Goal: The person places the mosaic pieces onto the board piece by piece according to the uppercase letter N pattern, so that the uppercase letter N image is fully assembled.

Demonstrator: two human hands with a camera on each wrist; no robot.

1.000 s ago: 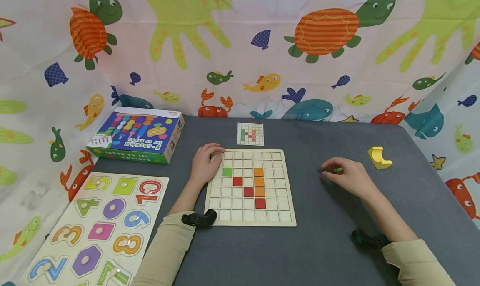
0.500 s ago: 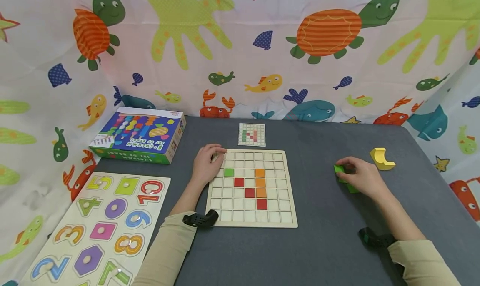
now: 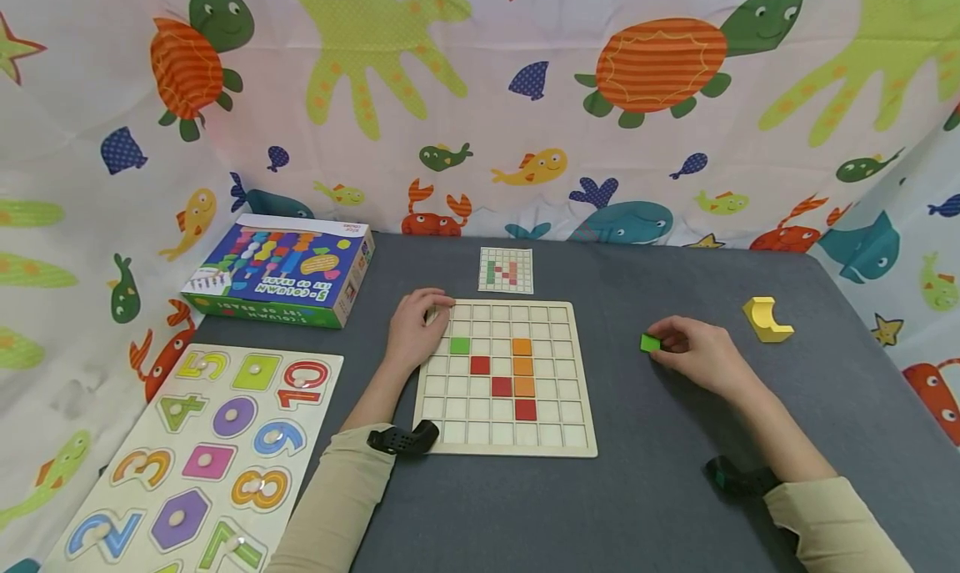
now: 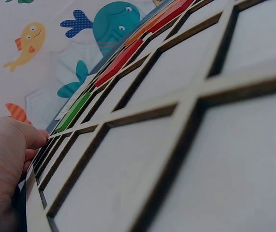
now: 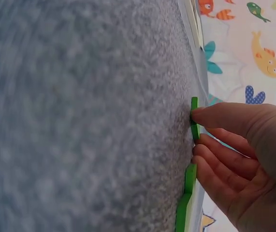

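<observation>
A wooden grid board [image 3: 585,373] lies on the table, with one green tile [image 3: 460,346], three red tiles [image 3: 502,386] in a diagonal and three orange tiles [image 3: 522,366] in a column. My left hand [image 3: 414,329] grips the board's upper left edge. To the right of the board, my right hand [image 3: 697,352] pinches a small green square tile [image 3: 650,343] between thumb and fingers, low over the table. More green tiles [image 5: 190,179] show close by that hand in the right wrist view; in the head view the hand hides them.
Behind the board lies a small pattern card [image 3: 506,270] with a coloured grid. At the right is a yellow curved block [image 3: 768,319]. A bead-set box [image 3: 277,268] and a number-and-shape puzzle board [image 3: 202,456] occupy the left side.
My right hand went right to the green tiles, then came back left with one green tile showing at its fingertips. The left hand has stayed at the board's edge.
</observation>
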